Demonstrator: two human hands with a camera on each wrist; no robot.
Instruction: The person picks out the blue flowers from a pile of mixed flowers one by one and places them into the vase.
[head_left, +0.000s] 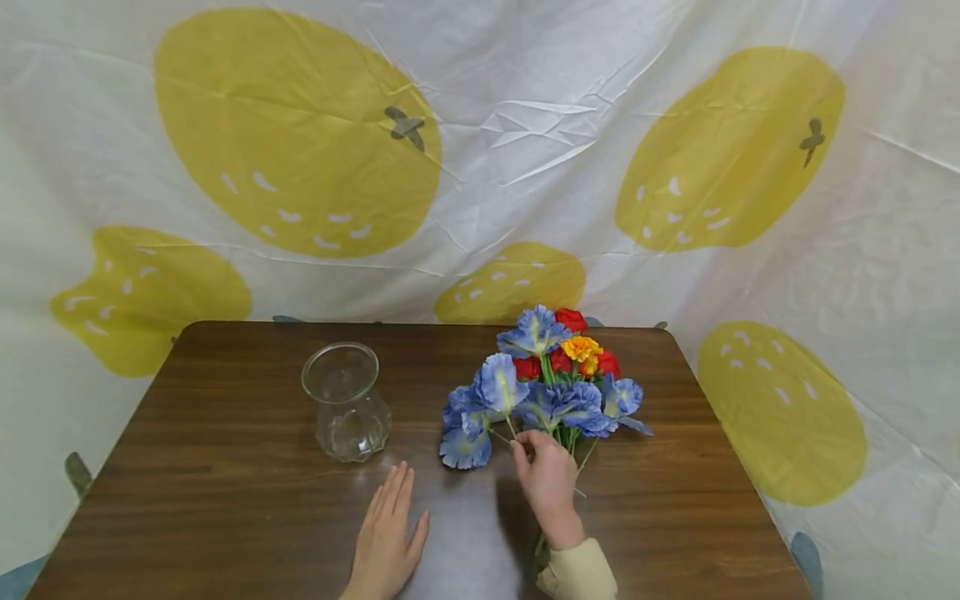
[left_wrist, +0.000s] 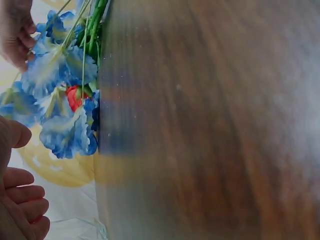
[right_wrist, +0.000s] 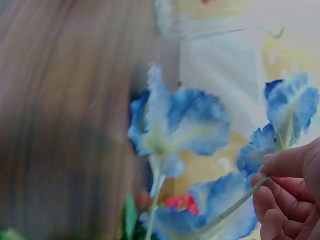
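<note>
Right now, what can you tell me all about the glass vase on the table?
The vase is clear glass with a wide round mouth, a narrower neck and a rounder ribbed belly. It stands upright on the brown wooden table, left of the flowers. It looks empty: no stems in it, and no water shows. Nothing touches it; the left hand lies flat on the table just in front of it.

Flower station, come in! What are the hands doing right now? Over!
Right hand pinches a blue flower stem in the bouquet. Left hand flat on the table. Glass vase upright, empty, nothing blocking it.
</note>
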